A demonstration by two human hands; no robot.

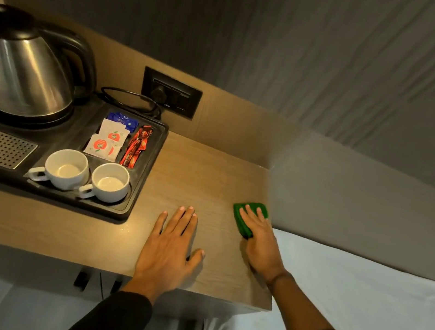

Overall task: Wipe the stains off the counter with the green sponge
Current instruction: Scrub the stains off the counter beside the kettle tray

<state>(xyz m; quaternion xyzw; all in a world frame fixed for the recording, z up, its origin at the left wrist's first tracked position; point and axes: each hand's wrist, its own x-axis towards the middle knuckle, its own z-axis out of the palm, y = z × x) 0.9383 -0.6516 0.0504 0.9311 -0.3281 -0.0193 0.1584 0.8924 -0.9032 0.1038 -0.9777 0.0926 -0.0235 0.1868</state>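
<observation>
The green sponge [245, 218] lies flat on the wooden counter [200, 173], close to its right edge. My right hand [259, 241] presses down on the sponge, fingers spread over its top and thumb tucked at its near side. My left hand [171, 246] rests palm down on the counter's near middle, fingers apart and holding nothing. A few faint pale specks show on the counter [128, 229] just in front of the tray's near corner. No other stains are plain to see.
A black tray [147, 182] fills the counter's left, with a steel kettle [22, 68], two white cups [67, 168], [111, 181] and sachets [111, 138]. A socket plate [171, 92] with a cord sits on the back panel. A white bed sheet [362, 290] lies to the right.
</observation>
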